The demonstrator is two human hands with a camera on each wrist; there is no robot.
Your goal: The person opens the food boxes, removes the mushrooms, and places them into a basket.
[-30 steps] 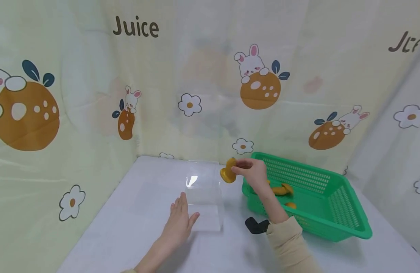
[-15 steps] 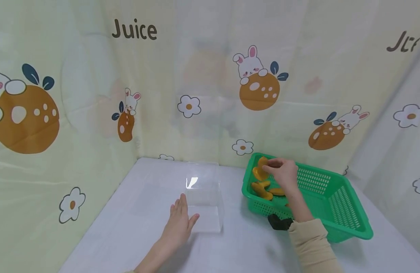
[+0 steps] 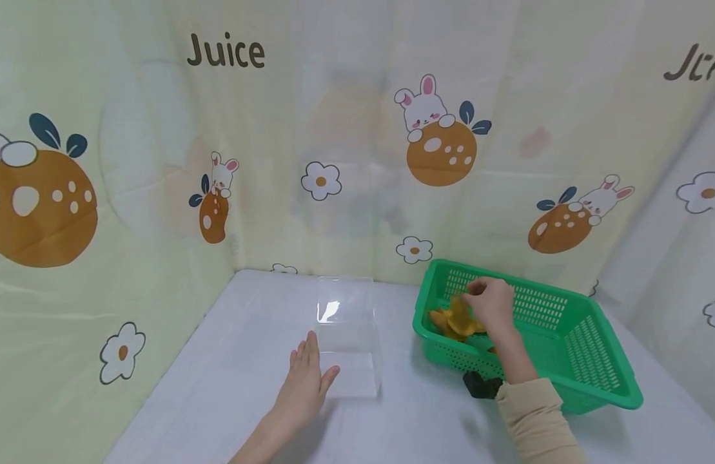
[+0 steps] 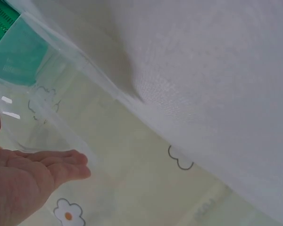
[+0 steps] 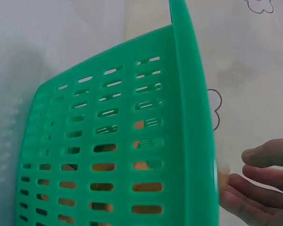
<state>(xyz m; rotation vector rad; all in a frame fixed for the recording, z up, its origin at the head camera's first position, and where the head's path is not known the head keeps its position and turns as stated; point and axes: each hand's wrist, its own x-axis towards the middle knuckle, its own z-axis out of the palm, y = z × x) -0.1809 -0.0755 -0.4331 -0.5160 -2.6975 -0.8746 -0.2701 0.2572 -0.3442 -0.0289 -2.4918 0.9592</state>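
My right hand (image 3: 493, 306) is over the left end of a green basket (image 3: 589, 393). Just below its fingertips is a yellow mushroom (image 3: 458, 316), among other yellow pieces inside. In the right wrist view, thumb and fingers stand slightly apart, and a blurred yellowish patch shows by the fingertips behind the basket's rim. My left hand (image 3: 302, 386) has its fingers straight, thumb spread, at the left side of a clear plastic box (image 3: 357, 386). That box stands with its transparent lid (image 3: 348, 299) raised at the back. The left wrist view shows the palm beside the box wall.
A white cloth (image 3: 218, 399) covers the table. Behind it hangs a printed curtain (image 3: 363, 129) with rabbits, oranges and flowers. At the right wrist is a black device (image 3: 481, 385), close to the basket's front wall.
My right hand has carried the mushroom from near the clear box rightward into the basket and let go of it there. My left hand has stayed beside the box.
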